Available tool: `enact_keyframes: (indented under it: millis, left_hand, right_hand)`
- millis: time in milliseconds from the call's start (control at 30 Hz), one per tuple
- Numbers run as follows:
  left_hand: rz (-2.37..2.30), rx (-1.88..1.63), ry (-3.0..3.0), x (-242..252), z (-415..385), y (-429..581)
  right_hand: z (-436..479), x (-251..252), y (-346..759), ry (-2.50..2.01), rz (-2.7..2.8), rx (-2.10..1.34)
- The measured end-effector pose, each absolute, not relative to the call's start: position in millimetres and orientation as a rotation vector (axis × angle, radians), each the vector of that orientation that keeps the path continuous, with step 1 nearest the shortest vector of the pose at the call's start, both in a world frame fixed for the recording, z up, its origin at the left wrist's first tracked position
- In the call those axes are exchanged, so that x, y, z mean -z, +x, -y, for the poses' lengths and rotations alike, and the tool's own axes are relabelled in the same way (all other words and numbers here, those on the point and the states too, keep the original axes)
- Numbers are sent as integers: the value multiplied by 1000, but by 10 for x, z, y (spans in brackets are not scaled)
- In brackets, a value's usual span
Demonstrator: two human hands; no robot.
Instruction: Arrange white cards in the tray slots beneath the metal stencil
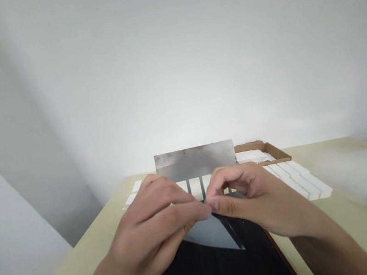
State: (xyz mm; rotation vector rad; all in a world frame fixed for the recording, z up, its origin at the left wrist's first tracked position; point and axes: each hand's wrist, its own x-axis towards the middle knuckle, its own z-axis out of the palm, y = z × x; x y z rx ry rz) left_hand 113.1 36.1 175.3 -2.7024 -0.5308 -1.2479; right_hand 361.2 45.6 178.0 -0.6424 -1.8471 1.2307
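We find a thin, pale blue-grey translucent film (216,234) at the centre of the view, a triangular corner of it rising from the top of a flat, glossy black rectangular panel (211,270). The tip of this corner sits up between the two hands, clear of the black surface. The left hand (149,229) and the right hand (252,196) both come in from the near side, and their fingertips (204,213) meet at that tip. Both hands appear to be pinching the film between thumb and forefinger, though the film is so thin and the fingers cover so much of it that we can't be certain how much each hand has hold of. The right hand's other fingers curl inward, clear of the film.

The black panel, with a narrow brown edge (280,252) along its right side, rests on a pale olive-beige tabletop (361,207). Beyond the hands stands a rectangular sheet of brushed grey metal (194,161) with rust-brown stains along its top edge. Long white rectangular bars (298,182) lie in a row to the right, and more show between and left of the hands. Behind them sits an open brown cardboard tray (261,147) holding white pieces, before a plain white wall (172,65).
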Motion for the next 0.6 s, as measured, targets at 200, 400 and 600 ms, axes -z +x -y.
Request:
enact_keyframes:
  millis: [200,400,600]
  left_hand:
    - [564,1285,-2645,-1758,-360,1146]
    - [458,1286,-2548,-1806,-325,1201]
    - [372,1234,-2516,-1869,-281,1222]
  right_hand:
    - [-443,-1808,3602,-588,1834,-1301]
    - [-440,-1775,3597,-577,1787,-1358]
    - [-419,-1792,3576,-567,1734,-1435]
